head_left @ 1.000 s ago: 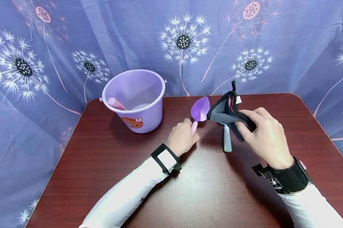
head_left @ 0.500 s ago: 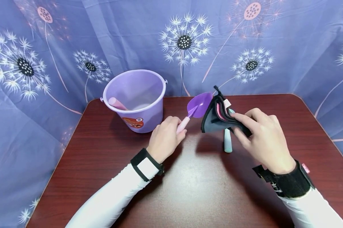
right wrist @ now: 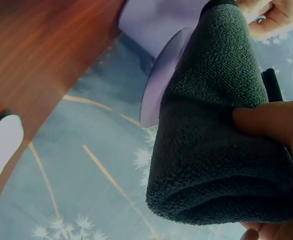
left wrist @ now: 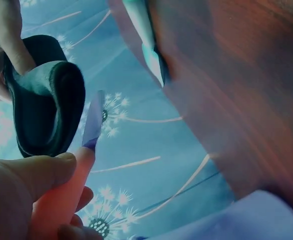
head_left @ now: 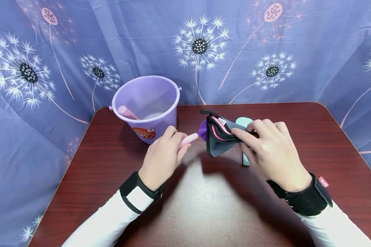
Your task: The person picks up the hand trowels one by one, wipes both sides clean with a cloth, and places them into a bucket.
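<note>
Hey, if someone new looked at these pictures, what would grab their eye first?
Probably the lilac bucket first, standing at the back left of the table, with a pink rod inside. Then the busy middle: the left hand grips a small purple shovel, and the right hand holds a folded grey cloth that partly hides the shovel in the head view. Behind hangs a blue dandelion curtain.

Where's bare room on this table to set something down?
The table is bare at its far right corner, beyond the right hand, and at left, in front of the bucket, between left sleeve and edge. It's crowded mid-table: left hand holding shovel, folded cloth, teal tool.
</note>
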Motion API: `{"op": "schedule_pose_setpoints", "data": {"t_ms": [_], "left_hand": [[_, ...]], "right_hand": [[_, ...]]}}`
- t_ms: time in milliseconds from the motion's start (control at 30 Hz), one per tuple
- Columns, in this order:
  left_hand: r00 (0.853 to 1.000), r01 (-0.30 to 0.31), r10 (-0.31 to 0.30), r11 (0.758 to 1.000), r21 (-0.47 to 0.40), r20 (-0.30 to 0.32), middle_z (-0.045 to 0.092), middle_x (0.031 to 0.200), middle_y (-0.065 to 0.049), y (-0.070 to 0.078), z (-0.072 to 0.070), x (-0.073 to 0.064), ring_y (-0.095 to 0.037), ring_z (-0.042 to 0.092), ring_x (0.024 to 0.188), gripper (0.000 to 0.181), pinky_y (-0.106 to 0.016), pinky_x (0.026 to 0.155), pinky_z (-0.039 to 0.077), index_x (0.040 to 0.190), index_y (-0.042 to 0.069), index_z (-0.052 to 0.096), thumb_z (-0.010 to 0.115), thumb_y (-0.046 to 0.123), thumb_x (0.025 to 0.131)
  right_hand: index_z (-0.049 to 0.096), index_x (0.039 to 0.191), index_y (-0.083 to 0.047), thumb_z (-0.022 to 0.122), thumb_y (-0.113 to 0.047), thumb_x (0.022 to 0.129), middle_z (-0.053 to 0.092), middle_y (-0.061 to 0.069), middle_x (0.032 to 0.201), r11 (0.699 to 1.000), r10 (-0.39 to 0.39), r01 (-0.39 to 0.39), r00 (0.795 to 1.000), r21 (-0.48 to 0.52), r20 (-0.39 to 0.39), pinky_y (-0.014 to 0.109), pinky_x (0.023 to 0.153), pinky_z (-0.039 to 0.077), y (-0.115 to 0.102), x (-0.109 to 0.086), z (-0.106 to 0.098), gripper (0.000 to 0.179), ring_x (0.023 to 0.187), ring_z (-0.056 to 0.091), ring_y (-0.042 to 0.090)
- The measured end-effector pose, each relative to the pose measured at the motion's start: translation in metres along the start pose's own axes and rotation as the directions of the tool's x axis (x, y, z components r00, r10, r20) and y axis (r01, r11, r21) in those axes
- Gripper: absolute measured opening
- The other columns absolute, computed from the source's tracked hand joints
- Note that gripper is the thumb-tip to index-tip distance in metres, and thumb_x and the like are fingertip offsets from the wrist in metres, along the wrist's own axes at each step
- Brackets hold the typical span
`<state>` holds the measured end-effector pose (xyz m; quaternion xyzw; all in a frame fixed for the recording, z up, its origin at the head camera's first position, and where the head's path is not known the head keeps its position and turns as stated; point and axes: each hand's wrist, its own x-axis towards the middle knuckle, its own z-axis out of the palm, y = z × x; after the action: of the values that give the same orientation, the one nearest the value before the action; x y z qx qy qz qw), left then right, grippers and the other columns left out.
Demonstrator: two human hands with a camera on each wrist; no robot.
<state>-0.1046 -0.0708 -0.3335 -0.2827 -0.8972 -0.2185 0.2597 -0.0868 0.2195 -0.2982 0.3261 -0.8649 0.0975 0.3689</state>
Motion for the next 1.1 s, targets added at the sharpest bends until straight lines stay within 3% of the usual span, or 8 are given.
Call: {"op": "schedule_pose_setpoints", "data": {"t_ms": [167,433,600,833,1100], "left_hand": [[1.000,-0.023,0.023,0.999,0.023,-0.006,0.044,0.088,-0.003,-0.001,-0.010,-0.005,-0.019,0.049,0.067,0.020,-0.036,0.058,0.048,0.102,0.009,0.065,0.067,0.028,0.095],[0.999,-0.034,0.034,0.998,0.051,-0.014,0.044,0.091,-0.004,0.002,-0.017,-0.010,-0.022,0.048,0.071,0.020,-0.038,0.059,0.047,0.106,0.009,0.065,0.066,0.026,0.096],[0.998,-0.056,0.057,0.997,0.052,-0.016,0.044,0.090,-0.006,0.003,-0.016,-0.012,-0.023,0.047,0.073,0.023,-0.037,0.060,0.044,0.107,0.006,0.064,0.062,0.027,0.099],[0.997,-0.077,0.078,0.995,0.059,-0.007,0.044,0.089,-0.007,0.003,-0.011,-0.013,-0.023,0.046,0.072,0.023,-0.036,0.061,0.043,0.104,0.004,0.064,0.061,0.026,0.099],[0.997,-0.073,0.073,0.996,0.058,0.012,0.044,0.090,-0.007,0.003,-0.008,-0.013,-0.023,0.046,0.072,0.023,-0.036,0.061,0.043,0.107,0.004,0.064,0.060,0.026,0.100]], "right_hand": [[0.072,0.111,-0.013,0.053,-0.018,0.095,0.054,0.010,0.088,0.997,-0.068,0.068,0.998,-0.031,-0.006,0.048,0.061,0.033,-0.013,0.011,0.002,0.026,0.073,0.048,0.033],[0.071,0.109,-0.011,0.049,-0.014,0.097,0.055,0.013,0.090,0.991,-0.115,0.114,0.993,-0.066,-0.009,0.049,0.062,0.035,-0.024,0.020,0.010,0.026,0.084,0.052,0.038],[0.071,0.108,-0.010,0.048,-0.009,0.096,0.053,0.012,0.088,0.987,-0.133,0.133,0.991,-0.093,0.005,0.046,0.060,0.033,-0.030,0.021,0.015,0.026,0.078,0.048,0.035],[0.070,0.106,-0.009,0.052,-0.010,0.095,0.051,0.012,0.086,0.985,-0.132,0.132,0.991,-0.109,0.006,0.045,0.059,0.032,-0.031,0.019,0.021,0.021,0.071,0.041,0.031],[0.069,0.102,-0.010,0.053,-0.009,0.094,0.049,0.011,0.082,0.990,-0.080,0.076,0.996,-0.123,-0.032,0.044,0.057,0.029,-0.027,0.016,0.025,0.018,0.068,0.041,0.030]]}}
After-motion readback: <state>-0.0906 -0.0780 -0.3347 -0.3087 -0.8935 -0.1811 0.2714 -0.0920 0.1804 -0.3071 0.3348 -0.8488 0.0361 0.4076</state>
